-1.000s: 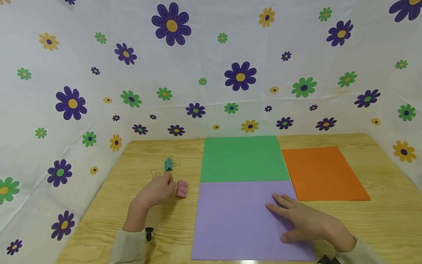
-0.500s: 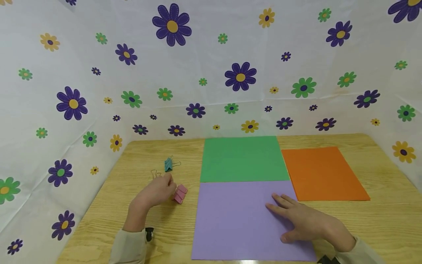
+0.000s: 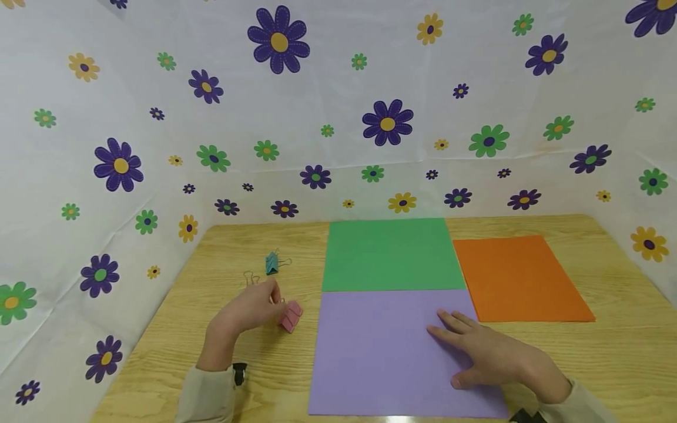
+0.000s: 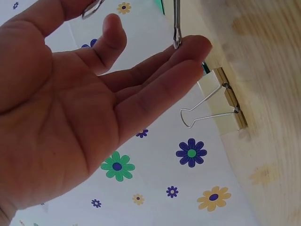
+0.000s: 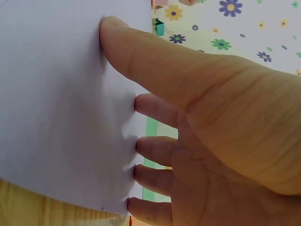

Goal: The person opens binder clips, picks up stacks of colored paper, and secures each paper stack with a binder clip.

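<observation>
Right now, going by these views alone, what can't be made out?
Pale clip: mostly hidden behind the left hand in the head view.
Pink clip: its body is cut off by the top edge of the left wrist view.
Purple sheet: part of its right edge is hidden by the right hand in the head view.
Teal clip: too small for detail in the right wrist view.

Pink binder clip (image 3: 291, 317), lilac sheet (image 3: 388, 352)
</observation>
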Demonstrator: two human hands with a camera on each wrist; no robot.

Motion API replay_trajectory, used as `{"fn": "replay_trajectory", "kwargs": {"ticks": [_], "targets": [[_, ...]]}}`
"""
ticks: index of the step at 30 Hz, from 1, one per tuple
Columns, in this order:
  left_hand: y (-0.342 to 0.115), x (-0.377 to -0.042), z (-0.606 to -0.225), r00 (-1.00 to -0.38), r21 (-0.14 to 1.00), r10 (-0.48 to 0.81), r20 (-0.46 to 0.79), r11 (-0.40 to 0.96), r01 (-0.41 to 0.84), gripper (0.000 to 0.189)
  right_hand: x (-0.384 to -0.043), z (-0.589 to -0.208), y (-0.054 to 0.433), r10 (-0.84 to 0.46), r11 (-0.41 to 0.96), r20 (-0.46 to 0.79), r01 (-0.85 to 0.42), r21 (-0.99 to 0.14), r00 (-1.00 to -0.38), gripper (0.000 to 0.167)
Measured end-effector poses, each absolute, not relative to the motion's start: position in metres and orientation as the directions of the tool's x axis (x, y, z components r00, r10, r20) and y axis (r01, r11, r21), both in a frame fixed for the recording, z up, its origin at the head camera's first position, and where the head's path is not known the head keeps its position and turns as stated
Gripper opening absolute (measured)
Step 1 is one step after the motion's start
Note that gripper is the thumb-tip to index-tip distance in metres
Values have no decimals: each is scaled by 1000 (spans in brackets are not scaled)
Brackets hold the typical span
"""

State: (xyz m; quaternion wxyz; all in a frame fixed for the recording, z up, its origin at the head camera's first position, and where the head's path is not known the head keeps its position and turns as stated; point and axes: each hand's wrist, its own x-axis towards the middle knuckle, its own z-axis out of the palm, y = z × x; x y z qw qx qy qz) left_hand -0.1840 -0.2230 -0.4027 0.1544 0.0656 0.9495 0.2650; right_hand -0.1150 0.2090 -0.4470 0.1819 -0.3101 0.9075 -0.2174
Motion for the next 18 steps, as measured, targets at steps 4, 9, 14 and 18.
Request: {"fn": "replay_trajectory", "kwargs": {"ticks": [4, 9, 14, 18], "targets": [[-227, -183, -399, -944, 553, 226, -242, 831, 57, 18, -114, -447, 209, -642, 709, -183, -486, -510, -745, 85], [-236, -187, -393, -967, 626, 181, -176, 779, 32, 19, -112, -449, 209, -647, 695, -165, -486, -530, -744, 85], [-242, -192, -386, -978, 826, 126, -164, 560, -67, 28, -114, -448, 210, -657, 687, -170, -491, -536, -734, 84], [-240, -194, -382, -974, 936, 137, -179, 329, -126, 32, -114, -449, 209, -662, 680, -172, -488, -546, -730, 83]]}}
